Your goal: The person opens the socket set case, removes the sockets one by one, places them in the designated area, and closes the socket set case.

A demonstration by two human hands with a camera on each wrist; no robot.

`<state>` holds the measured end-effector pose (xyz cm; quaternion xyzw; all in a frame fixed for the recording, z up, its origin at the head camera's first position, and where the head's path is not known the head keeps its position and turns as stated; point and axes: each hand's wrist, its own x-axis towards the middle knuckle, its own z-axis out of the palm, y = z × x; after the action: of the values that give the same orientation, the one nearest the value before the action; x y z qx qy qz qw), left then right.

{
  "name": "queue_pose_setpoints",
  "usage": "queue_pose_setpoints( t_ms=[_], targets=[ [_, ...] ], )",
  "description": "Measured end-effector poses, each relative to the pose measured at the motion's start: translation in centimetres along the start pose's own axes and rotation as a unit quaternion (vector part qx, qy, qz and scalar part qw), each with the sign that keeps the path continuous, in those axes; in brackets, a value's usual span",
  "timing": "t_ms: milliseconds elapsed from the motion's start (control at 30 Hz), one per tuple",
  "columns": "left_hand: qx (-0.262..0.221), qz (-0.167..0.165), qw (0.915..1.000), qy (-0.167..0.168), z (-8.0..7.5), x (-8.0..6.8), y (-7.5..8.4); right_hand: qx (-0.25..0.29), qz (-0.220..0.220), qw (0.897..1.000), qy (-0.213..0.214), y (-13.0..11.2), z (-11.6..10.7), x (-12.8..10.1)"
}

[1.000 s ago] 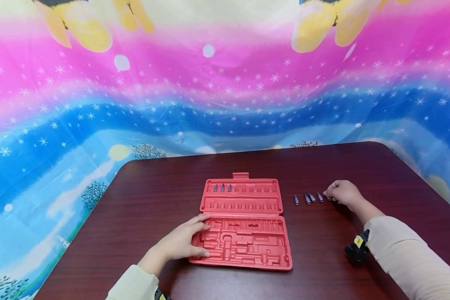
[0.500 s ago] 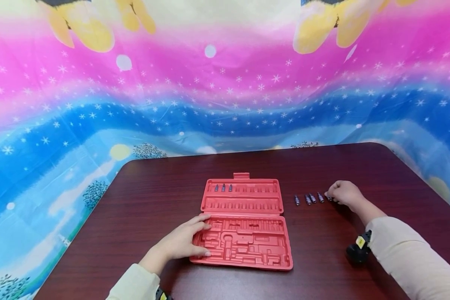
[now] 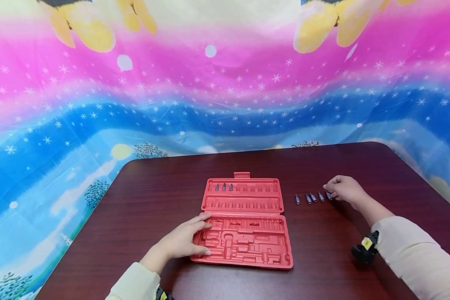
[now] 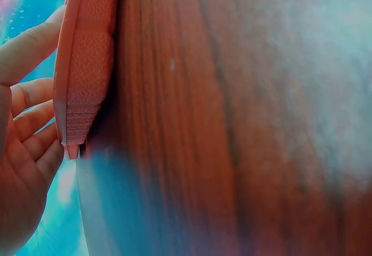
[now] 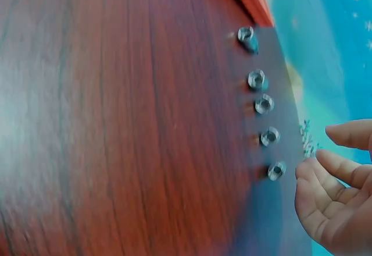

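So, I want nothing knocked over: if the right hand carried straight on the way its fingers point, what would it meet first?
Probably the nearest socket bit, the end of the row beside the right hand; its fingers look just short of it, though depth is unclear.

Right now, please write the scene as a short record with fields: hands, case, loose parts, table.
left hand: rests on the left edge of the red case
right hand: fingers loosely curled beside the row, holding nothing
case: open, flat, three bits in its top row
loose sockets: five in a row, right of the case
table: dark red wood
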<state>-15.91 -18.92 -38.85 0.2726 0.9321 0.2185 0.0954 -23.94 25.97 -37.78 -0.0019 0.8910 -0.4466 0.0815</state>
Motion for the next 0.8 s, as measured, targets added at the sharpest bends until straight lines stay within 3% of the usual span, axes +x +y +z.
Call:
queue_pose_setpoints(
  t_ms=[267, 800],
  targets=[
    [0.008, -0.005, 0.9999, -0.011, -0.1, 0.0, 0.1, 0.028, -0.019, 0.999, -0.027, -2.8, 1.5, -0.1],
    [0.031, -0.005, 0.9994, -0.013, -0.1, 0.0, 0.3, 0.078, -0.051, 0.993, -0.072, -7.5, 7.5, 1.3]
  ],
)
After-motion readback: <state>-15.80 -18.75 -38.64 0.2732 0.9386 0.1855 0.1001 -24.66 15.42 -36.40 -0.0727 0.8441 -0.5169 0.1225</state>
